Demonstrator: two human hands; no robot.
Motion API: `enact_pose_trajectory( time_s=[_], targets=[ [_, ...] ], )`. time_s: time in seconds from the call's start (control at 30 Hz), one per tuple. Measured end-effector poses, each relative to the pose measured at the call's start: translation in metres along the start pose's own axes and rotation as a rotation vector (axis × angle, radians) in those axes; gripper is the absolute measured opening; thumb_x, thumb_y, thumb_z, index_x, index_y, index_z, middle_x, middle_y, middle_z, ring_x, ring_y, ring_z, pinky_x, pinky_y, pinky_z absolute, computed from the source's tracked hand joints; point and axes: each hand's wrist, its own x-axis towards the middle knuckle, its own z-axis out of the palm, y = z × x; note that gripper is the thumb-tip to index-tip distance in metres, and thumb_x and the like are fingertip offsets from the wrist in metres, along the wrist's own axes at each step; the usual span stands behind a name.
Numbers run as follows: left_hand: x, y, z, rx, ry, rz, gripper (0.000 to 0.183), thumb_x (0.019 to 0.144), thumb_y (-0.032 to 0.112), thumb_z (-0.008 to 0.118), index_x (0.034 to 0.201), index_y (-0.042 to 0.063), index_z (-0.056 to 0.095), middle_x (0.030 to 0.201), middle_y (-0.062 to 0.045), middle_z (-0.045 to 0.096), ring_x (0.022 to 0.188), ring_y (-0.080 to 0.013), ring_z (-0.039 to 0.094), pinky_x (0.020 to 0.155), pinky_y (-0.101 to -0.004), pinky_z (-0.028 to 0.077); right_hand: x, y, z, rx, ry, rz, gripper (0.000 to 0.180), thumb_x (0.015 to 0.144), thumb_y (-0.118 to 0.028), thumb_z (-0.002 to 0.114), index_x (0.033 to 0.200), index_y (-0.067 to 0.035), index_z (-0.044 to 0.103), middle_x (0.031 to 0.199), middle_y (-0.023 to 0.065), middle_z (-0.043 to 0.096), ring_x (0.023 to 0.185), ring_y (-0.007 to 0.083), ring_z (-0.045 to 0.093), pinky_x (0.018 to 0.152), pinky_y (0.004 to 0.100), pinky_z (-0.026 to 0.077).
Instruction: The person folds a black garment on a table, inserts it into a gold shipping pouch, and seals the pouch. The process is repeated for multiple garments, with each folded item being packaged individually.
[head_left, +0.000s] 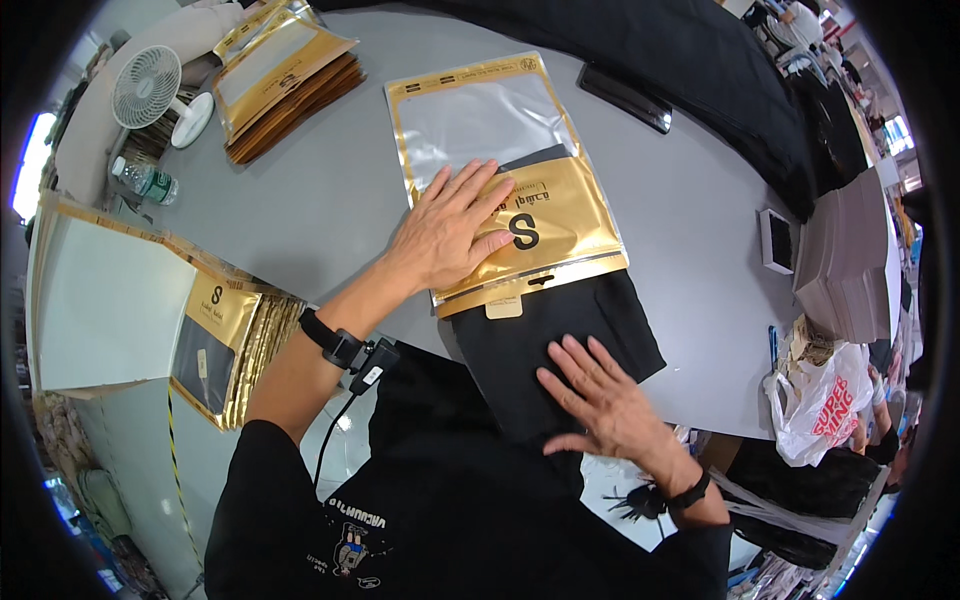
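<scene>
A gold and clear plastic zip pouch (574, 217) lies flat on the grey table, its hang-hole edge towards me. Folded black fabric (517, 345) sticks out from that edge, and a dark corner of it shows through the clear window. My left hand (457, 225) rests flat on the pouch, thumb spread, and hides part of its print. On the black fabric, my right hand (600, 397) lies palm down with its fingers apart. A small cream tag (504, 306) hangs at the pouch's edge over the fabric.
Stacked gold pouches (289, 90) stand at the back left near a white fan (150, 86) and a bottle (146, 180). An open carton (112, 300) holds filled pouches (225, 352). A phone (624, 97), stacked boards (844, 255) and a plastic bag (821, 405) are towards the right.
</scene>
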Motion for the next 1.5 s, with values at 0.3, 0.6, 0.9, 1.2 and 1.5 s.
enact_pose_trajectory(
  time_s=[0.3, 0.6, 0.9, 1.2, 1.5],
  targets=[
    [-0.113, 0.068, -0.024, -0.362, 0.484, 0.069, 0.009, 0.092, 0.009, 0.078, 0.099, 0.005, 0.078, 0.087, -0.011, 0.074, 0.069, -0.0277, 0.069, 0.063, -0.0354, 0.055, -0.006, -0.009, 0.056, -0.146, 0.290, 0.127, 0.092, 0.070, -0.006, 0.075, 0.158, -0.005, 0.049, 0.166, 0.0179, 0.045, 0.156, 0.0358, 0.040, 0.130, 0.0556, 0.029],
    [-0.149, 0.116, -0.027, -1.476, -0.337, -0.843, 0.058, 0.112, 0.047, 0.054, 0.126, -0.007, 0.066, 0.112, -0.016, 0.075, 0.098, -0.0220, 0.075, 0.084, -0.0374, 0.063, 0.008, -0.024, 0.051, -0.232, 0.553, 0.124, 0.048, 0.094, -0.002, 0.061, 0.141, -0.005, 0.067, 0.145, 0.0246, 0.063, 0.134, 0.0397, 0.063, 0.115, 0.0504, 0.051],
    [-0.084, 0.121, -0.016, -1.776, 0.017, -0.893, 0.043, 0.101, 0.014, 0.072, 0.140, 0.000, 0.062, 0.133, -0.010, 0.069, 0.120, -0.0214, 0.067, 0.102, -0.0385, 0.056, 0.019, -0.044, 0.048, -0.314, 0.495, 0.316, 0.067, 0.083, 0.003, 0.064, 0.148, -0.013, 0.063, 0.158, 0.0278, 0.051, 0.146, 0.0454, 0.051, 0.117, 0.0585, 0.046],
    [-0.086, 0.105, 0.002, -2.042, 0.031, -0.830, 0.047, 0.106, 0.025, 0.061, 0.146, 0.000, 0.057, 0.137, -0.013, 0.069, 0.122, -0.0268, 0.068, 0.107, -0.0430, 0.055, 0.035, -0.035, 0.029, -0.139, 0.643, 0.392, 0.068, 0.082, 0.006, 0.066, 0.147, -0.017, 0.066, 0.148, 0.0305, 0.058, 0.119, 0.0462, 0.070, 0.092, 0.0484, 0.063],
    [-0.083, 0.110, -0.008, -2.270, 0.210, -0.681, 0.066, 0.110, 0.052, 0.044, 0.150, 0.000, 0.054, 0.143, -0.015, 0.066, 0.128, -0.0296, 0.066, 0.112, -0.0450, 0.052, 0.031, -0.035, 0.003, -0.282, 0.608, 0.286, 0.058, 0.088, -0.003, 0.063, 0.144, -0.016, 0.068, 0.147, 0.0275, 0.060, 0.128, 0.0430, 0.067, 0.103, 0.0535, 0.058]
  ],
)
